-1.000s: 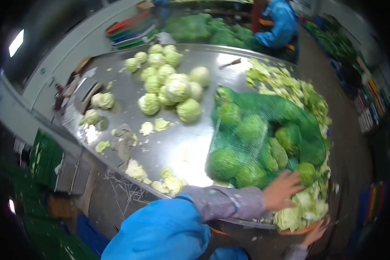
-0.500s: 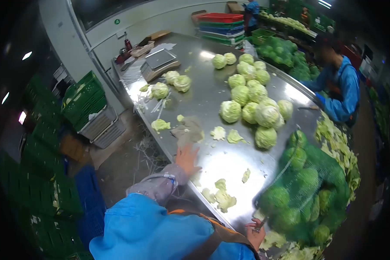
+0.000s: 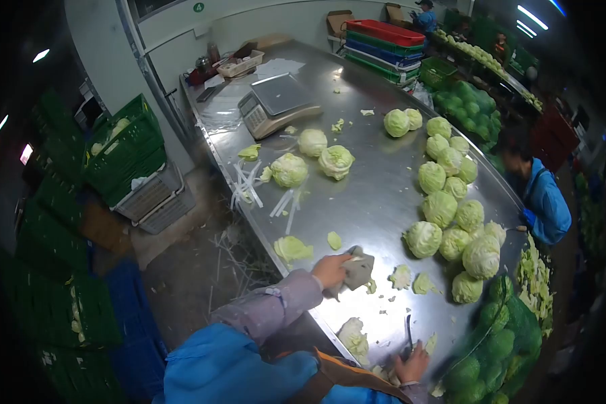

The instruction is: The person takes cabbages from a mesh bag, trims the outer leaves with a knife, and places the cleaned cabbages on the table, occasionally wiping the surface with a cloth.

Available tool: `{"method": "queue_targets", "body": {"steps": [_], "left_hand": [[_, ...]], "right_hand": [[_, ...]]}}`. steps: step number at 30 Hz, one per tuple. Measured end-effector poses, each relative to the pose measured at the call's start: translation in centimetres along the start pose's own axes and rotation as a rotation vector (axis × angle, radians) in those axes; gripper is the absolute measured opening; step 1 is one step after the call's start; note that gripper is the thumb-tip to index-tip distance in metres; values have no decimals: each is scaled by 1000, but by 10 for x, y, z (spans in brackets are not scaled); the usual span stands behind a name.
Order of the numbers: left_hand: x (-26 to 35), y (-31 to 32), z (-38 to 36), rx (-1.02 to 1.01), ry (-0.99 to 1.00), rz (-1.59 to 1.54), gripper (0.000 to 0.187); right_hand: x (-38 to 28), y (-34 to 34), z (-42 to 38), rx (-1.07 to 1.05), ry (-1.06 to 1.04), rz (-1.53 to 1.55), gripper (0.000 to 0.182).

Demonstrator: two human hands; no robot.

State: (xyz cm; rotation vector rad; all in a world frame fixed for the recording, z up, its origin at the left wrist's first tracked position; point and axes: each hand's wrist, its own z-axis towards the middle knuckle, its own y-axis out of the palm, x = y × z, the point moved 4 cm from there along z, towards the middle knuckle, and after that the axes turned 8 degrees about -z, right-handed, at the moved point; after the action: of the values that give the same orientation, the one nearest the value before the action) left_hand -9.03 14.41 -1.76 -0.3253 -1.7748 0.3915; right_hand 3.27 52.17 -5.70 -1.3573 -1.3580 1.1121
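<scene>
My left hand [image 3: 331, 271] is closed on a grey cloth [image 3: 358, 268], which lies bunched on the metal table [image 3: 363, 185]. Torn pale-green leaves [image 3: 400, 277] lie to its right, and a larger leaf [image 3: 293, 248] to its left. By the near edge my right hand [image 3: 413, 363] holds a small knife [image 3: 409, 330], the thin dark blade pointing away from me. Leaf scraps [image 3: 354, 338] are beside it. A long cluster of round leafy heads [image 3: 440, 209], like cabbage or lettuce, covers the right side of the table.
Three more heads [image 3: 289, 170] sit near a scale [image 3: 276, 104] and white strips. A green net bag [image 3: 498, 343] of heads is at the right, by a leaf heap [image 3: 535, 283]. A co-worker [image 3: 547, 202] stands across the table. Stacked crates [image 3: 124, 155] are at left.
My left hand has moved forward and right over the table, now bunching the cloth. My right hand with the knife has come further over the tabletop. The view has shifted.
</scene>
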Motion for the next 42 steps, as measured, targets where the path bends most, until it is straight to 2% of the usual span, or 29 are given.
{"method": "queue_targets", "body": {"steps": [1, 2, 3, 4, 5, 6, 7, 9, 10, 11, 12, 13, 15, 17, 19, 20, 22, 23, 24, 25, 26, 28, 29, 30, 32, 34, 36, 39, 42], "left_hand": [[11, 5, 0, -135, 35, -260, 45], [34, 6, -3, -242, 74, -517, 45], [101, -19, -30, -416, 142, -442, 47], [108, -12, -34, -576, -81, -520, 56], [94, 19, -28, -532, 501, -531, 63], [109, 28, -37, -434, 964, -317, 70], [115, 33, -46, -438, 924, -310, 72], [141, 14, -73, -438, 880, -295, 75], [148, -11, -85, -531, 548, -259, 78], [145, -20, -91, -618, 218, -220, 82], [114, -4, -82, -540, 151, -117, 84], [108, -4, -86, -557, 153, -114, 84], [102, 2, -105, -637, 212, -299, 81], [96, 20, -109, -424, 565, -301, 83], [114, 25, -111, -505, 518, -274, 86], [114, 33, -106, -513, 530, -173, 83], [104, 35, -96, -434, 414, 63, 68], [87, 35, -88, -350, 407, 144, 65], [54, 41, -76, -183, 500, 394, 67], [46, 33, -74, -156, 436, 588, 66], [46, 30, -76, -66, 481, 618, 66], [41, 36, -83, 18, 514, 646, 66], [37, 49, -81, -80, 613, 582, 63], [30, 60, -78, -173, 710, 516, 61], [-35, 93, -55, -257, 605, 549, 62], [-57, 92, -44, -350, 500, 577, 63], [-71, 52, -49, -204, 292, 704, 61], [-80, -3, -41, -12, 237, 703, 58], [-92, -23, -29, -78, 219, 486, 38]], "right_hand": [[-2, -7, 2, -6, -9, -9, 80], [-7, -14, 12, 5, 17, 513, 75], [-25, -21, 31, -12, 12, 1043, 71], [-55, -46, 44, -206, 19, 1486, 69], [-85, -75, 51, -447, 59, 1903, 67], [-106, -90, 63, -668, -109, 2147, 68], [-100, -78, 80, -504, -50, 2278, 61], [-88, -75, 113, -411, -398, 1993, 53], [-87, -84, 114, -419, -403, 2001, 53], [-75, -97, 118, -239, -374, 1892, 52], [-67, -110, 120, -62, -339, 1773, 53], [-64, -111, 124, -50, -324, 1777, 53], [-32, -108, 120, 354, -245, 1511, 56], [-38, -137, 93, 569, 24, 1556, 56], [-34, -161, 86, 822, 267, 1423, 54], [-35, -160, 92, 765, 239, 1545, 53], [-36, -132, 133, 698, 53, 970, 57], [-38, -98, 162, 622, -29, 845, 62], [-50, -77, 176, 436, -95, 955, 67], [-71, -74, 182, 100, -128, 1097, 70], [-85, -59, 188, -66, -175, 1052, 71], [-123, -48, 183, 82, -380, 892, 70], [-131, -36, 185, 78, -381, 891, 70], [-137, -16, 193, 58, -275, 671, 70], [-158, -8, 200, -17, -156, 239, 69], [-187, -1, 210, -29, -237, 327, 67], [-225, 8, 221, -43, -433, 459, 64], [-302, 1, 241, -79, -697, 517, 63], [-330, -37, 232, -123, -637, 253, 63]]}}
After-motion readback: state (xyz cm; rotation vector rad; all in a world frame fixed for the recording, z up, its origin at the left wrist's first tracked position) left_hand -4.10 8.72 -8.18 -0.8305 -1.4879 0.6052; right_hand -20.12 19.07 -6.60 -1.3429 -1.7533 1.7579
